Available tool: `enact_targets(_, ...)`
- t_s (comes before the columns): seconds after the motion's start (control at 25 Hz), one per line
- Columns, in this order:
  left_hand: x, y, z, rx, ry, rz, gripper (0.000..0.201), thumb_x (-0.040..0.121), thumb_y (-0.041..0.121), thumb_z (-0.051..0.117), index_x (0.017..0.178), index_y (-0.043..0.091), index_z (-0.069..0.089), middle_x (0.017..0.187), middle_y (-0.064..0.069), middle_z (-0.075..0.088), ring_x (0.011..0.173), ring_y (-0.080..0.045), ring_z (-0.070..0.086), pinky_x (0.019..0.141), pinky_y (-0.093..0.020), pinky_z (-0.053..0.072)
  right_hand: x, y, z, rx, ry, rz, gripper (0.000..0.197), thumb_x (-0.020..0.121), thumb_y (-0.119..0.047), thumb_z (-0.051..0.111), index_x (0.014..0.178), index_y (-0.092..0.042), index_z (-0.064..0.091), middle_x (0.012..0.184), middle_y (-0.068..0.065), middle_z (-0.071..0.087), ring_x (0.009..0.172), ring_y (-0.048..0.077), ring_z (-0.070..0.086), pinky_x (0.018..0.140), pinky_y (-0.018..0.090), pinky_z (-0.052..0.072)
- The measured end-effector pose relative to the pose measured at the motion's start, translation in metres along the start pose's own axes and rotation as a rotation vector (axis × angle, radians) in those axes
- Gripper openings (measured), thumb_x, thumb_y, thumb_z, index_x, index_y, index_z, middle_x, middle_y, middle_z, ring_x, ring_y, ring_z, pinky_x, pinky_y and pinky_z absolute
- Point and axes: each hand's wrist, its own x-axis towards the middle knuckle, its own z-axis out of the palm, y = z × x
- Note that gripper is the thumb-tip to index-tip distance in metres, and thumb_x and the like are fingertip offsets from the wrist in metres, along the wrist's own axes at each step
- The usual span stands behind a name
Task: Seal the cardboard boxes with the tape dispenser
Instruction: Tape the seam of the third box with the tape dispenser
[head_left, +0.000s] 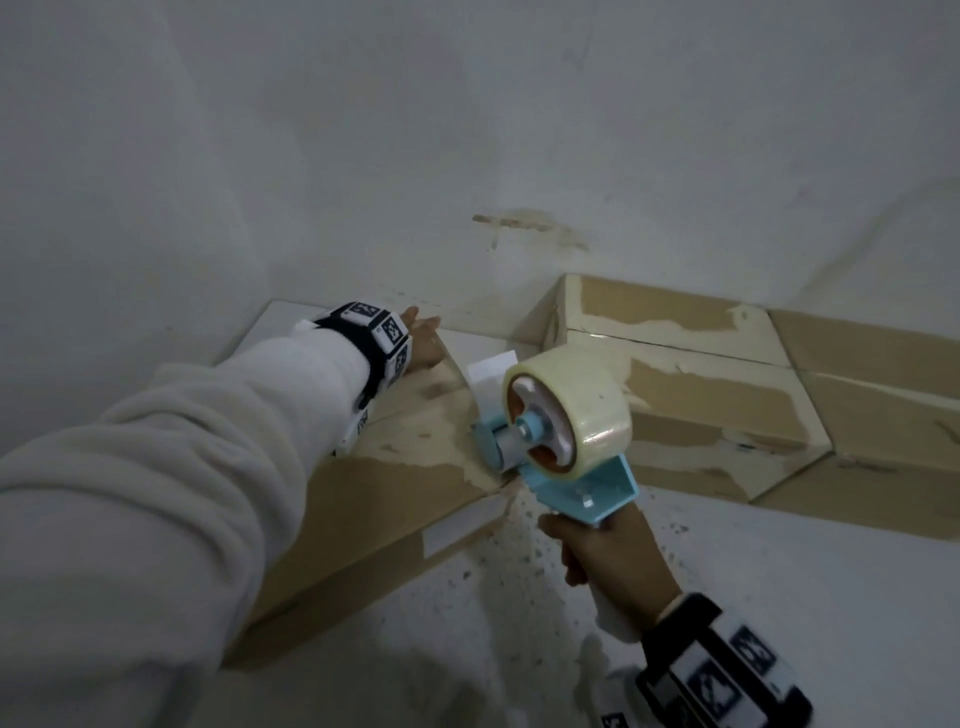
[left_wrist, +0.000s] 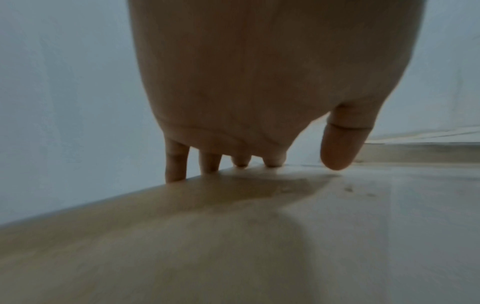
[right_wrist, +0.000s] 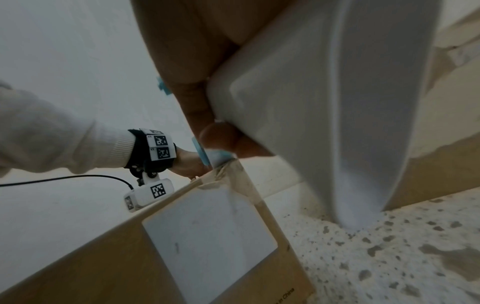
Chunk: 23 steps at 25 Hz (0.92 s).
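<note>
Head view shows a long brown cardboard box with a white label (head_left: 395, 488) lying on the speckled white floor (head_left: 779, 597) close to a grey-white wall (head_left: 363, 156); two more brown cardboard boxes with torn, tape-scarred tops (head_left: 691, 395) sit just beside it to the right. The blue plastic tape dispenser carrying a clear tape roll (head_left: 561, 421) rests at the near end of the long box's top, its handle wrapped tightly by the right hand (head_left: 602, 545). A strip of clear tape (head_left: 457, 374) runs from it toward the far end, where the left hand (head_left: 423, 343) lies flat, fingers (left_wrist: 176, 164) straight and hooked slightly over the far edge.

Risk, as I judge it: if the left hand lifts, the strip may peel or wrinkle; a skewed dispenser could drift off the seam. Room is tight at the wall and the neighbouring boxes, open toward the near floor.
</note>
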Motion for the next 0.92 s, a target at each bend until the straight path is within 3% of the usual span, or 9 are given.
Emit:
enact_targets(0.08, -0.018, 0.009, -0.004, -0.179, 0.075, -0.051, 0.054, 0.098, 0.027, 0.034, 0.148, 0.012, 0.020, 0.159, -0.013, 0.000, 0.145, -0.035, 0.005, 0.118, -0.047, 0.006, 0.001, 0.004, -0.001, -0.028, 0.009, -0.003, 0.015, 0.075, 0.004, 0.065, 0.070, -0.009, 0.059, 0.045, 0.000, 0.051, 0.044, 0.019, 0.045, 0.047, 0.030, 0.040)
enact_targets(0.2, -0.056, 0.022, -0.008, -0.431, 0.170, -0.085, 0.075, 0.095, 0.040, 0.042, 0.151, 0.015, -0.001, 0.159, -0.011, -0.010, 0.146, -0.031, 0.005, 0.118, -0.043, 0.011, 0.003, 0.006, -0.001, -0.050, 0.030, -0.017, 0.015, 0.074, 0.003, 0.066, 0.068, -0.009, 0.060, 0.045, 0.002, 0.053, 0.043, 0.019, 0.048, 0.047, 0.031, 0.043)
enact_targets(0.32, -0.118, 0.055, 0.019, -0.405, 0.142, -0.028, 0.107, 0.082, 0.056, 0.057, 0.149, 0.012, -0.013, 0.158, -0.008, -0.017, 0.147, -0.026, -0.006, 0.118, -0.045, 0.010, 0.001, 0.008, -0.001, -0.063, 0.014, -0.014, 0.012, 0.075, 0.004, 0.066, 0.072, -0.006, 0.060, 0.051, 0.006, 0.055, 0.044, 0.020, 0.050, 0.046, 0.030, 0.044)
enact_targets(0.48, -0.136, 0.095, 0.075, -0.259, 0.136, -0.106, 0.133, 0.065, 0.061, 0.071, 0.146, 0.009, -0.021, 0.155, -0.012, -0.025, 0.144, -0.031, -0.018, 0.116, -0.054, 0.000, 0.000, 0.006, -0.002, -0.070, -0.001, -0.030, 0.011, 0.076, 0.003, 0.066, 0.077, -0.006, 0.060, 0.057, 0.012, 0.055, 0.046, 0.022, 0.050, 0.042, 0.027, 0.044)
enact_targets(0.64, -0.104, 0.087, 0.073, -0.131, 0.317, -0.050, 0.127, 0.066, 0.071, 0.062, 0.147, 0.015, -0.018, 0.156, -0.008, -0.022, 0.144, -0.030, -0.021, 0.113, -0.058, -0.007, 0.001, -0.001, -0.002, -0.125, -0.026, -0.038, 0.011, 0.075, 0.001, 0.066, 0.070, -0.005, 0.059, 0.052, 0.014, 0.052, 0.039, 0.020, 0.049, 0.041, 0.025, 0.043)
enact_targets(0.92, -0.079, 0.073, 0.072, 0.004, 0.297, 0.060, 0.108, 0.071, 0.073, 0.053, 0.150, 0.028, -0.003, 0.159, 0.003, -0.007, 0.146, -0.025, -0.016, 0.114, -0.061, -0.001, 0.015, -0.021, 0.002, -0.138, -0.079, -0.039, 0.016, 0.077, 0.001, 0.063, 0.069, -0.008, 0.053, 0.051, 0.010, 0.046, 0.040, 0.019, 0.043, 0.043, 0.027, 0.040)
